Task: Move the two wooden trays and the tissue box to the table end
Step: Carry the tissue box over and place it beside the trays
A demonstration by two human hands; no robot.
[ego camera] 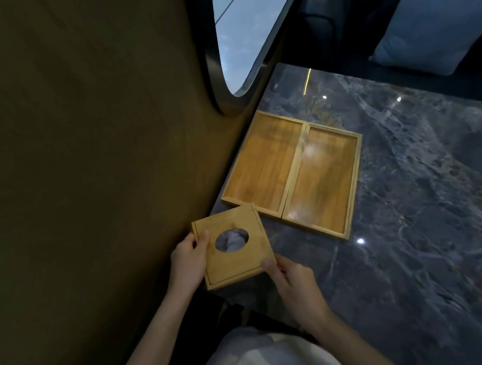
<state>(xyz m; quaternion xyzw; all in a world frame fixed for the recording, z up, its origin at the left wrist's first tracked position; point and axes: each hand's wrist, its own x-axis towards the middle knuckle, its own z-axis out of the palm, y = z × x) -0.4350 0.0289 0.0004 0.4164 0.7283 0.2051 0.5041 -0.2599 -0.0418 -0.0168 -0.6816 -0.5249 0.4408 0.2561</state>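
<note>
Tissue box (232, 246) between left hand (186, 260) and right hand (292, 280).

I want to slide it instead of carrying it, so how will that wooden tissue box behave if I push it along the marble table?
The tissue box looks rigid, so it should move as one piece. The table is glossy, so it would probably glide easily, perhaps too freely. It looks low and square, so tipping seems unlikely. Both the left hand and the right hand grip it now.
</note>
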